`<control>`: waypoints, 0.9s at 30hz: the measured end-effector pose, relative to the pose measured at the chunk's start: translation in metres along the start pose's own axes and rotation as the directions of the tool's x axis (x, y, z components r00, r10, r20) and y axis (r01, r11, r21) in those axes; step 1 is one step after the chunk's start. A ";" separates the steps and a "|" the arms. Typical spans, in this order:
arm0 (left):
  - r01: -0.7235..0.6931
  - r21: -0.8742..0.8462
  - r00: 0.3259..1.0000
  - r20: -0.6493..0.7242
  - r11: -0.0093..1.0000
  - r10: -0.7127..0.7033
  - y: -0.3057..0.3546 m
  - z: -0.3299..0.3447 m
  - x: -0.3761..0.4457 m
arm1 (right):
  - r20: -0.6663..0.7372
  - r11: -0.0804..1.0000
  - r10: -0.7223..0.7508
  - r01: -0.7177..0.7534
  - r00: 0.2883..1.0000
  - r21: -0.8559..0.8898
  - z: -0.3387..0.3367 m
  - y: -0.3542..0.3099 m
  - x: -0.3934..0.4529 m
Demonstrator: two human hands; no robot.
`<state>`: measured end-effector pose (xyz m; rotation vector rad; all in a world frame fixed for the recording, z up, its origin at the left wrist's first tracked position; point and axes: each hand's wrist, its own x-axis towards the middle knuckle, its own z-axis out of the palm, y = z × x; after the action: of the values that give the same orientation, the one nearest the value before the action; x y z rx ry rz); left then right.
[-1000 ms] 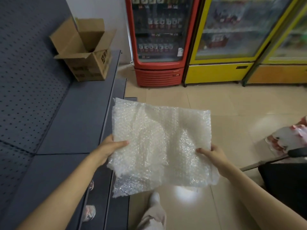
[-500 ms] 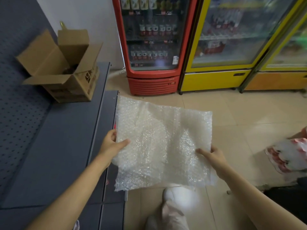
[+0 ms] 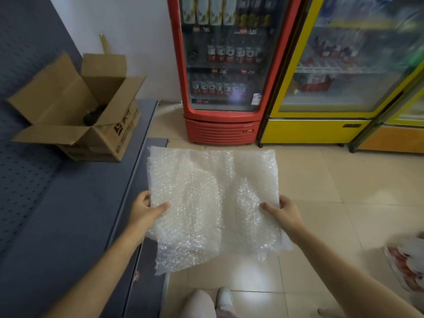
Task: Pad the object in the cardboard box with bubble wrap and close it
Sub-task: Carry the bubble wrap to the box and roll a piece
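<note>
A sheet of clear bubble wrap (image 3: 211, 203) hangs spread out in front of me over the floor. My left hand (image 3: 144, 212) pinches its left edge, thumb on top. My right hand (image 3: 283, 213) pinches its right edge the same way. An open cardboard box (image 3: 91, 134) with its flaps standing up sits on the dark grey shelf (image 3: 75, 214) at the far left. A dark object (image 3: 91, 115) lies inside the box, mostly hidden by the flaps.
A red drinks fridge (image 3: 222, 127) and a yellow fridge (image 3: 321, 129) stand ahead on the beige tiled floor (image 3: 321, 191). A perforated grey back panel (image 3: 20, 180) rises behind the shelf. A red and white pack (image 3: 406, 262) lies at the right. My shoe (image 3: 224, 297) shows below.
The view has moved closer to the box and fridges. Both hands still hold the bubble wrap sheet, which now sits nearer the shelf's edge.
</note>
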<state>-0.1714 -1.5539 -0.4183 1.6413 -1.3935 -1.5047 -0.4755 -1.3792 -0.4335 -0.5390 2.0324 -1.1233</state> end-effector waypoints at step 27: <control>0.217 -0.270 0.799 -0.504 0.938 -0.329 0.001 -0.086 0.040 | 0.551 0.897 -0.160 0.354 0.819 -0.265 0.186 -0.148 0.157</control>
<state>-0.0968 -1.6129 -0.4118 1.9933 -0.6921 -1.1311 -0.4311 -1.6605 -0.4349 -1.2043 1.7052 -0.6432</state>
